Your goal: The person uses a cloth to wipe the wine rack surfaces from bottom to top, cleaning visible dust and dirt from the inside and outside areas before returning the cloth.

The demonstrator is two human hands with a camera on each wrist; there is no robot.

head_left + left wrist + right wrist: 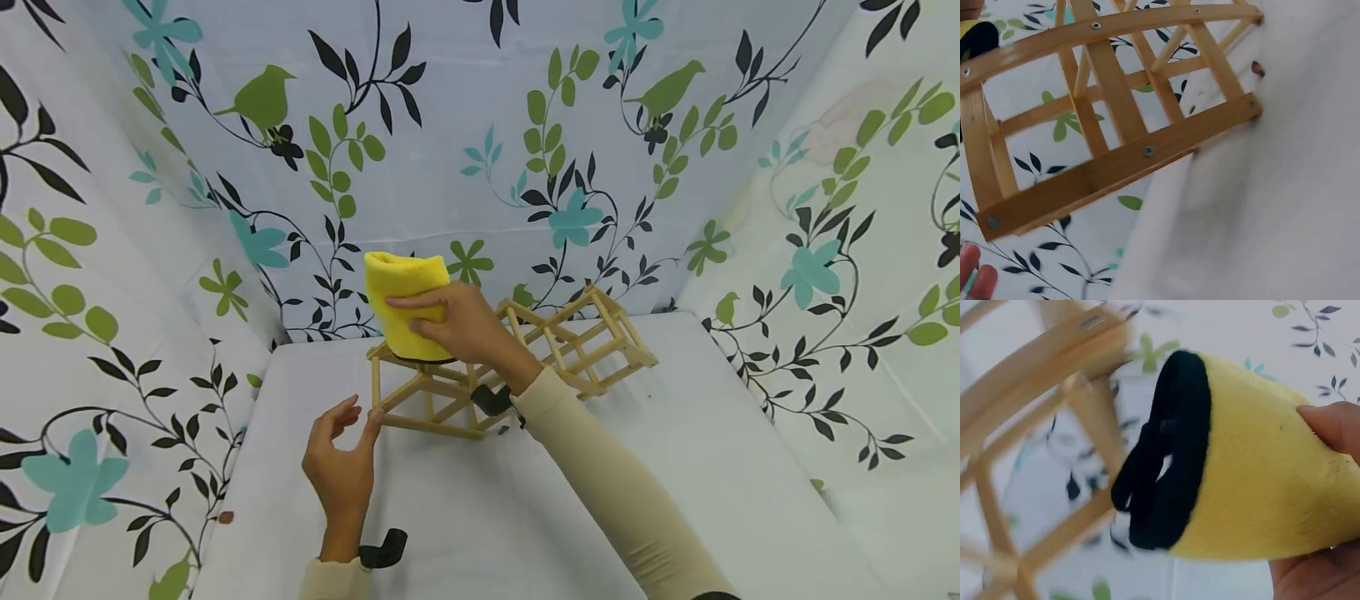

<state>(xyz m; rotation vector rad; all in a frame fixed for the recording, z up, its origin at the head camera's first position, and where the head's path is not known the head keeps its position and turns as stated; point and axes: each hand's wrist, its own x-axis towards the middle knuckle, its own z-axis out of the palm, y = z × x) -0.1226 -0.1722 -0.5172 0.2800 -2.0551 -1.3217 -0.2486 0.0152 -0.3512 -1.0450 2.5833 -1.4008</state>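
My right hand [472, 327] holds a folded yellow cloth [401, 304] with a black edge, raised over the left end of a wooden slatted rack [431, 428]. In the right wrist view, thumb and fingers pinch the cloth [1254, 469] from both sides, and its black-edged folds face the rack [1079, 528]. My left hand [341, 458] is at the rack's left end, fingers loosely bent and spread, thumb tip right at the lower corner. Its fingertips [979, 278] show just below the rack's corner in the left wrist view; the rest of that hand is out of that view.
The rack stands in a zigzag on a white-covered table [585, 500], its other end [607, 346] reaching back right. A leaf-and-bird patterned curtain [450, 167] hangs behind and along both sides. A small reddish-brown bit [225, 517] lies at the table's left edge.
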